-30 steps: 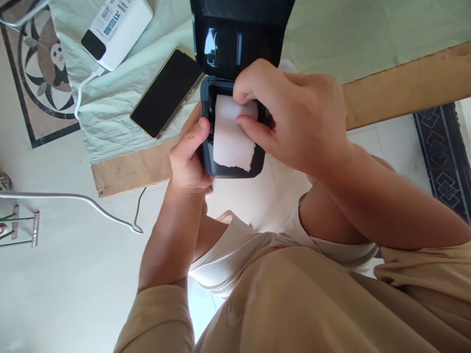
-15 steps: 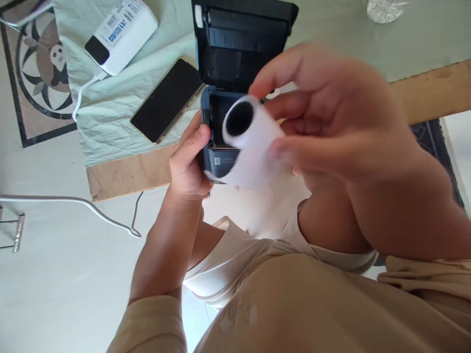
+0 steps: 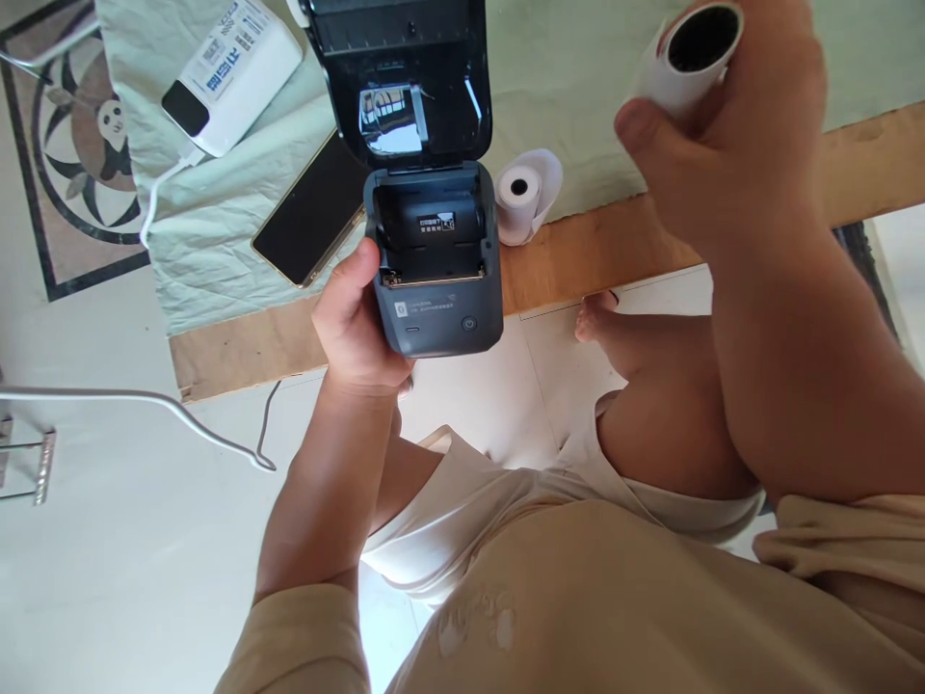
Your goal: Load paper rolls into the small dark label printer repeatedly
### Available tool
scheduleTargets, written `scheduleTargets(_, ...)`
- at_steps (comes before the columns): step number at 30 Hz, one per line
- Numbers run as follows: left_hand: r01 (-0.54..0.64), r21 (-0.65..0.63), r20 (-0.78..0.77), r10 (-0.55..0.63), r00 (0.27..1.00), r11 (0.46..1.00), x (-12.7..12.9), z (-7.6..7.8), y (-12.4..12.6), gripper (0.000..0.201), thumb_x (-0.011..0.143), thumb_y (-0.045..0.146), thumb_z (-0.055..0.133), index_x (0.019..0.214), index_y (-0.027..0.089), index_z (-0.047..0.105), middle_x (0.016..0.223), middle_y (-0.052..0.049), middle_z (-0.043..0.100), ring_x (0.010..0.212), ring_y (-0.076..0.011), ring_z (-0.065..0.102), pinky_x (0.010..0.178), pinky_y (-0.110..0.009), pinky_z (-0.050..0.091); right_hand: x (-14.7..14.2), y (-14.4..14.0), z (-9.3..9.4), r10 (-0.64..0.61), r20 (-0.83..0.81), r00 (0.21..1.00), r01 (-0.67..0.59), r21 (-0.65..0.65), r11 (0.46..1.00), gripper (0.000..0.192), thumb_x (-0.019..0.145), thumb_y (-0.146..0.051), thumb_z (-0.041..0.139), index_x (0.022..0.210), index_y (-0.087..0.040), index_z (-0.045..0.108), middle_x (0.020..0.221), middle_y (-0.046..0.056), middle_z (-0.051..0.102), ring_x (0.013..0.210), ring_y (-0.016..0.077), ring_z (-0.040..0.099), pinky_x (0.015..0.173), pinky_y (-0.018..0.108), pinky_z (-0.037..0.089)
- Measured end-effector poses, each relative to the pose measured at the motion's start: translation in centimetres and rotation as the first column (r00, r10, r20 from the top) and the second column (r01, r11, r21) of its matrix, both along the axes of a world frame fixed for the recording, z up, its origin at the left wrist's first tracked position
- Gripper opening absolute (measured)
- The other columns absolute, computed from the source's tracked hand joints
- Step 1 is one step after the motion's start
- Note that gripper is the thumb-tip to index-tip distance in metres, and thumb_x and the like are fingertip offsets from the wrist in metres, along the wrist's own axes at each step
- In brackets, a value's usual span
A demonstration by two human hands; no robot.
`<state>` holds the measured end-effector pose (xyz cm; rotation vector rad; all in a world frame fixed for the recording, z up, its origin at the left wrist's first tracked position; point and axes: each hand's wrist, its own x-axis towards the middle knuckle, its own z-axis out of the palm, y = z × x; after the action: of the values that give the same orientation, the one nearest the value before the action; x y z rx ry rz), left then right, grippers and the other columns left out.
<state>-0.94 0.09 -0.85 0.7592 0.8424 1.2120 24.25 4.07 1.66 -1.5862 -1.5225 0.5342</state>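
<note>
A small dark printer (image 3: 434,260) is held in the left hand (image 3: 354,328), with the thumb pressed against its left side and the other fingers hidden behind the body, so the grip is seen only in part. Its lid (image 3: 405,82) is swung fully open and stands up over the table (image 3: 859,169), and the paper bay (image 3: 432,231) below it is bare, with a small label visible at its back. A paper roll (image 3: 690,53) is clasped in the right hand (image 3: 729,145), raised well apart from the printer at the upper right; the fingers are curled round it and the dark hollow of its core faces the camera. The roll looks white, smooth and tightly wound. A risk could be seen in the one-sided hold on the printer: with the open lid adding weight at the far end, the printer might tip or slip from the palm. The roll might also be squeezed out of round or loosened if the grip were tightened. A second roll (image 3: 521,193), with a loose tail of paper, lies on the pale green cloth (image 3: 614,58) just beside the printer's right edge, and could be knocked off the table edge. A phone (image 3: 307,226) and a white power bank (image 3: 231,72) lie on the cloth to the left.
</note>
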Motion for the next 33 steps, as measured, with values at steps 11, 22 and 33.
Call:
scheduleTargets(11,-0.014,0.021,-0.014,0.015,1.000,1.000,0.2,0.1,0.1,0.026,0.082,0.049,0.062,0.091,0.028,0.077,0.104,0.000,0.079,0.136,-0.0346,0.056,0.115,-0.049,0.049,-0.8,-0.5,-0.1,-0.027,0.376,0.926,-0.044,0.178,0.983,0.051,0.076,-0.009,0.052,0.126,-0.011,0.056,0.128,0.016,0.063,0.120,0.0245,0.060,0.107,0.040,0.045)
scheduleTargets(22,0.027,0.021,-0.026,-0.026,0.999,0.999,0.0,-0.2,0.3,0.026,0.079,0.051,0.062,0.088,0.030,0.074,0.117,-0.003,0.076,0.143,-0.0387,0.048,0.113,-0.057,0.048,-3.9,-0.2,-1.5,0.367,0.380,0.849,-0.377,-0.052,0.925,0.056,0.078,-0.032,0.068,0.133,-0.027,0.059,0.130,0.009,0.056,0.124,0.0209,0.054,0.108,0.036,0.045)
scheduleTargets(33,0.028,0.055,-0.010,-0.028,1.000,0.998,-0.1,-0.4,0.2,0.025,0.079,0.051,0.063,0.090,0.032,0.076,0.110,-0.001,0.078,0.144,-0.0390,0.047,0.114,-0.056,0.047,-4.0,-0.4,-1.8,0.367,0.286,0.885,-0.393,0.035,0.919,0.041,0.081,-0.017,0.061,0.120,-0.028,0.057,0.117,-0.001,0.069,0.105,0.0154,0.063,0.096,0.032,0.051)
